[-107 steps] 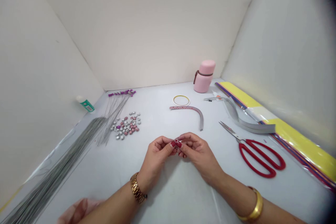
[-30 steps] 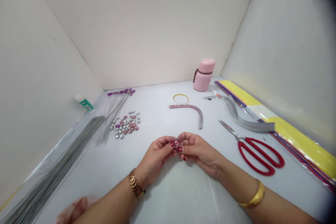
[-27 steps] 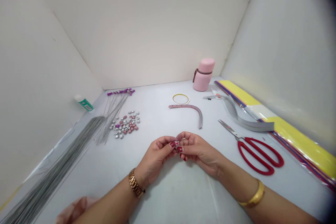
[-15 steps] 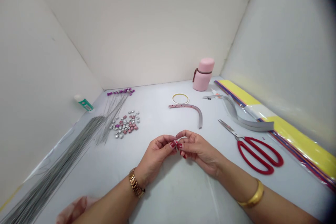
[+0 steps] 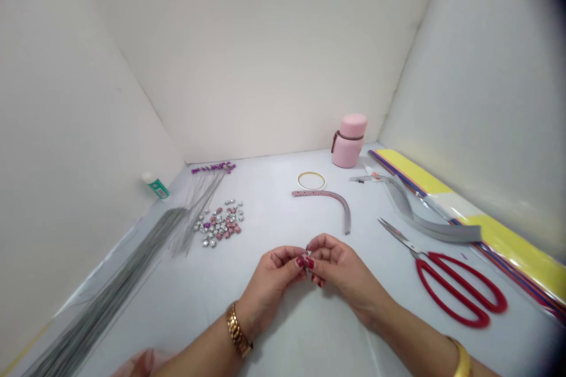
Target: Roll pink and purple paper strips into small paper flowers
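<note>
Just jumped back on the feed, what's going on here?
A person is pinching a small piece between the fingertips of the left hand and right hand, held together over the table; the fingers hide most of it. Beyond the hands lies a curved strip, with neither hand on it. To the left are a cluster of small silver and pink pieces and a bundle of grey wires. Red-handled scissors lie untouched on the right.
</note>
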Motion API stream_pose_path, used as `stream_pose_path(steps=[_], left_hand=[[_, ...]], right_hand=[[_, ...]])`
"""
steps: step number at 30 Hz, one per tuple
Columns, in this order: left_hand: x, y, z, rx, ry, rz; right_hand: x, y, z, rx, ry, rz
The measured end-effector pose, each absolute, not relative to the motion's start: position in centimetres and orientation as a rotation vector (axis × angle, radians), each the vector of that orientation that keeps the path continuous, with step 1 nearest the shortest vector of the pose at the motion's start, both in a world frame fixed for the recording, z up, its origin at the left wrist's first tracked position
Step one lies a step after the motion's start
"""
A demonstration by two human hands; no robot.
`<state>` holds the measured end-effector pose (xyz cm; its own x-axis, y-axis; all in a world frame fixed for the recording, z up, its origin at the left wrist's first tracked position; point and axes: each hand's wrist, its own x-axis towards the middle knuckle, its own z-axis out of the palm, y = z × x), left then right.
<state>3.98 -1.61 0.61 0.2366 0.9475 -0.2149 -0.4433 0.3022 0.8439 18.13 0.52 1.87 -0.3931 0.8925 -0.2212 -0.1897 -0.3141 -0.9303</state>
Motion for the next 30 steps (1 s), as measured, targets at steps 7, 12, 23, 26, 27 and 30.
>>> stream_pose_path(steps=[7, 12, 23, 26, 27, 30], left_hand=[[4.4, -1.0, -0.7, 0.683, 0.886, 1.202], [4.5, -0.8, -1.1, 0.661, 0.848, 1.24], [4.3, -1.3, 0.1, 0.741, 0.88, 1.214], [4.2, -1.5, 0.6, 0.707, 0.884, 1.201], [4.2, -1.5, 0.7, 0.712, 0.883, 1.195], [4.2, -1.7, 0.7, 0.76, 0.894, 1.176]], right_hand=[[17.7, 1.0, 0.9, -1.061, -1.215, 1.772], [17.8, 1.3, 0.4, -1.031, -1.282, 1.783], [17.7, 0.5, 0.9, -0.998, -1.198, 1.743], [17.9, 0.4, 0.9, -0.992, -1.179, 1.771], [18.0, 0.5, 0.8, -0.995, -1.177, 1.766], [17.9, 0.5, 0.6, -0.996, -1.176, 1.748]])
